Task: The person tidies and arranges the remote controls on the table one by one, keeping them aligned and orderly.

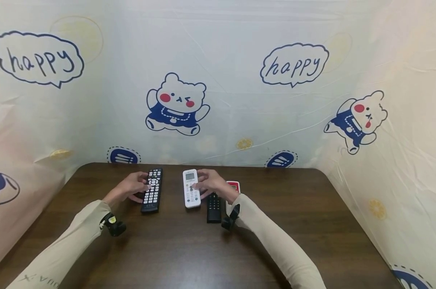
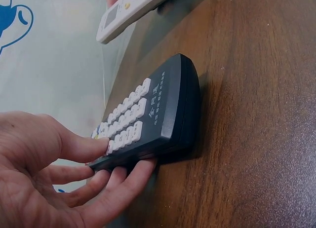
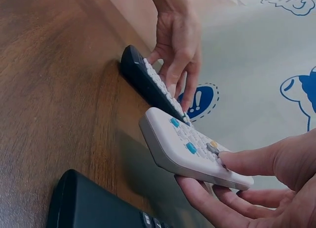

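On the left, my left hand (image 1: 132, 185) grips a black remote control (image 1: 152, 192) with white buttons, thumb on its face and fingers along its side and underneath. In the left wrist view this black remote (image 2: 168, 104) lies close over the wooden surface. My right hand (image 1: 212, 182) holds a white remote control (image 1: 191, 190) with a small screen, thumb on the buttons and fingers beneath. The right wrist view shows the white remote (image 3: 173, 149) tilted, with a shadow on the table below it. A smaller black remote (image 1: 213, 210) lies beneath my right wrist.
A red and white object (image 1: 234, 185) lies partly hidden behind my right forearm. The brown wooden table (image 1: 181, 253) ends at a cloth backdrop (image 1: 225, 104) printed with bears, which also rises at both sides. Wrist cameras (image 1: 114, 225) are strapped to both arms.
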`<state>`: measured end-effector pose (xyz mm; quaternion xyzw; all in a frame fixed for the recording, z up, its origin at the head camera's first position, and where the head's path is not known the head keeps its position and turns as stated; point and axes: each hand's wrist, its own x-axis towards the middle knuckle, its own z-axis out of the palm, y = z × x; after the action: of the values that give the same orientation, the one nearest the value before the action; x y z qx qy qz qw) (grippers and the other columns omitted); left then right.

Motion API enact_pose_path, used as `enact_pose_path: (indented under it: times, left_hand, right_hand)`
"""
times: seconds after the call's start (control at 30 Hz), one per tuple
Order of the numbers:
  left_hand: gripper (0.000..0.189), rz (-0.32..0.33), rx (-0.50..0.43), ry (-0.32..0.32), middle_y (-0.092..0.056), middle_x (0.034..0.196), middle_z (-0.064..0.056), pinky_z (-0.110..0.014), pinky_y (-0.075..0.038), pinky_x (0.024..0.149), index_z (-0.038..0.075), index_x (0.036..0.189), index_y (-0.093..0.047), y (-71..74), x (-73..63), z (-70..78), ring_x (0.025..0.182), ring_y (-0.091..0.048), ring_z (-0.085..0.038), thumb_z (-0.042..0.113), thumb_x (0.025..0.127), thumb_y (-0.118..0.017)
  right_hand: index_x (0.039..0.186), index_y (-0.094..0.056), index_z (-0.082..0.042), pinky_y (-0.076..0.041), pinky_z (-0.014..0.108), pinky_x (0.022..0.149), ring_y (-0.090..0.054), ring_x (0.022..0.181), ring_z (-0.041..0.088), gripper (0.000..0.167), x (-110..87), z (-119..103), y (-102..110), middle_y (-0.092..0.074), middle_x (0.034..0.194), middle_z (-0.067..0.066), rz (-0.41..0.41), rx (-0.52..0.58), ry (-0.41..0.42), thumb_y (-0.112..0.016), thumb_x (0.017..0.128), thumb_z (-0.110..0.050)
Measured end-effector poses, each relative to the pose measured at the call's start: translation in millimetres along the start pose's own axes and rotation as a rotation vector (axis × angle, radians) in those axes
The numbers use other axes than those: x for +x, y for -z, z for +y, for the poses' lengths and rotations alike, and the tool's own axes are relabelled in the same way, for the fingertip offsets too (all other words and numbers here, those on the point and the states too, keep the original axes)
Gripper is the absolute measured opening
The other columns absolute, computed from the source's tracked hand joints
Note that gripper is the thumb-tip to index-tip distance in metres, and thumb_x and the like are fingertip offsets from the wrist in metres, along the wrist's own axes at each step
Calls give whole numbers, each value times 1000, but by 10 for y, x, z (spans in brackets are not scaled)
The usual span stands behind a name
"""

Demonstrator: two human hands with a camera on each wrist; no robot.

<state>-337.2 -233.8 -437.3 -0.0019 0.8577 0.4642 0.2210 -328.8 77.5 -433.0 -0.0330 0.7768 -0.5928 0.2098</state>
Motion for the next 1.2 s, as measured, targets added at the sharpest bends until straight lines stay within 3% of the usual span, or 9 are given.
enact_pose_path:
  times: [0.33, 0.83, 1.2]
  left_hand:
    - [68, -15, 2, -5, -25, 153, -45, -52, -67, 83, -14, 159, -13, 40, -21, 23, 134, -45, -60, 2, 106, -53]
    - [70, -4, -22, 19, -29, 151, -42, -51, -67, 82, -12, 160, -14, 17, -12, 0, 130, -48, -56, 2, 105, -54]
    - [70, -14, -20, 5, -26, 153, -44, -52, -67, 84, -13, 160, -13, 21, -22, 3, 134, -45, -60, 2, 105, -55]
  right_hand:
    - [155, -46, -3, -67, 52, 83, -72, 95, 32, 71, -43, -22, 83, -62, 132, 24, -9, -15, 35, -78, 92, -2]
    - [154, -46, -2, -66, 54, 85, -72, 96, 32, 68, -130, 56, 167, -62, 132, 23, -5, -30, 26, -77, 94, -4]
    - [158, -41, -1, -68, 43, 78, -73, 101, 31, 72, -163, 61, 297, -63, 135, 25, -15, -33, 7, -76, 95, -8]
